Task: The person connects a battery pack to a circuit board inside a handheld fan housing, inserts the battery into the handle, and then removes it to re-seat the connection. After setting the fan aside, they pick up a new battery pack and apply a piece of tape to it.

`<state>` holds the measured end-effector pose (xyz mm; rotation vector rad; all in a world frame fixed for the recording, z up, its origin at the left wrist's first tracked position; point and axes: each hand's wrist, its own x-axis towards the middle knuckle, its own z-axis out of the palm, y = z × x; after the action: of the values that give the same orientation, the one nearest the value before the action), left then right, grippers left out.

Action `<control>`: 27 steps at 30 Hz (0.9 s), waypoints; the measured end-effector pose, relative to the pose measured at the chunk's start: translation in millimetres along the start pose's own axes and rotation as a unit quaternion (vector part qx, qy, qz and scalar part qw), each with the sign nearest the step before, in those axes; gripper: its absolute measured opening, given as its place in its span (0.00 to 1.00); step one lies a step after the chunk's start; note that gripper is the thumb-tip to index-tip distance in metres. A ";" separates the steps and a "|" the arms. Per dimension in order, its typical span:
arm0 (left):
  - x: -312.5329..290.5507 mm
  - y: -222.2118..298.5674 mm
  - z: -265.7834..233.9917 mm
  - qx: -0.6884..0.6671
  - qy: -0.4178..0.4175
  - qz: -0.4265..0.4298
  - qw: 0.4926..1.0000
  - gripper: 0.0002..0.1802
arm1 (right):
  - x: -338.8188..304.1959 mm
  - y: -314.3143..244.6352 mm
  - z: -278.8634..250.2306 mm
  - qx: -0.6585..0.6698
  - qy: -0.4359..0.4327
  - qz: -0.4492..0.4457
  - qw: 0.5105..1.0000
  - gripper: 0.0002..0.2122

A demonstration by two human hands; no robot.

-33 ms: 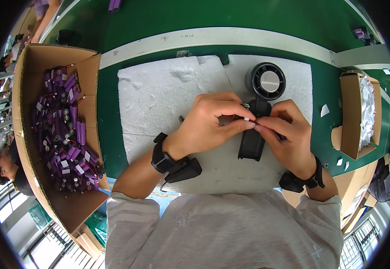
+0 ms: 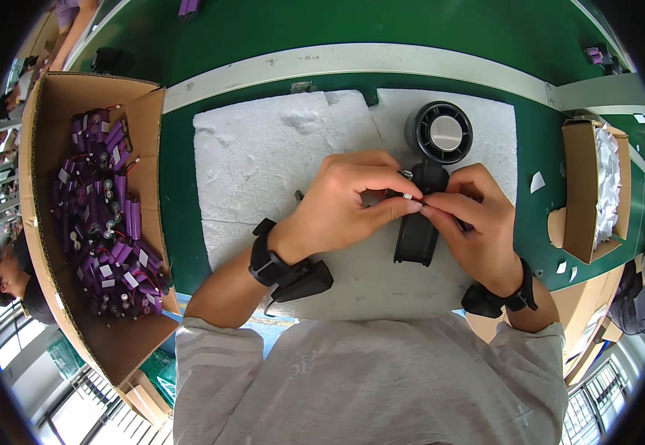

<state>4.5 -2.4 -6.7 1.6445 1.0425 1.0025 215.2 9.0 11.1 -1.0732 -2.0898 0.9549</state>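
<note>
A black device with a round, finned head and a long handle (image 2: 414, 241) lies on a white foam sheet (image 2: 263, 156). The round head (image 2: 420, 133) has a silver disc at its centre and points away from me. Above the handle, my left hand (image 2: 344, 194) pinches a small white connector (image 2: 408, 196) between thumb and forefinger. Fingertips of my right hand (image 2: 480, 219) are closed and meet the left ones there. What the right fingers grip is too small and covered to make out. The middle of the handle is partly hidden by both hands.
At the left stands a cardboard box (image 2: 100, 87) of purple battery packs (image 2: 133, 219) with wires. A smaller carton (image 2: 580, 193) holding white pieces is at the right. Paper scraps (image 2: 537, 182) lie on the green table (image 2: 411, 26). A pale rail (image 2: 367, 56) runs beyond the foam.
</note>
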 end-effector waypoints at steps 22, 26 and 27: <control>0.4 -2.0 -7.0 -0.228 -0.045 -0.134 0.963 0.21 | 1.9 5.9 3.9 0.004 -0.003 -0.013 1.000 0.07; 1.0 -1.3 -8.7 -0.258 -0.029 -0.147 0.954 0.21 | 2.8 4.4 2.9 0.002 -0.009 -0.010 1.000 0.07; 0.9 -1.9 -8.8 -0.259 -0.029 -0.148 0.954 0.21 | 2.8 4.5 2.7 0.002 -0.011 -0.009 1.000 0.07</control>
<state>-3.8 1.2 -6.1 1.0477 0.8606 0.9222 213.7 12.3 6.4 -1.0445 -2.1101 0.9658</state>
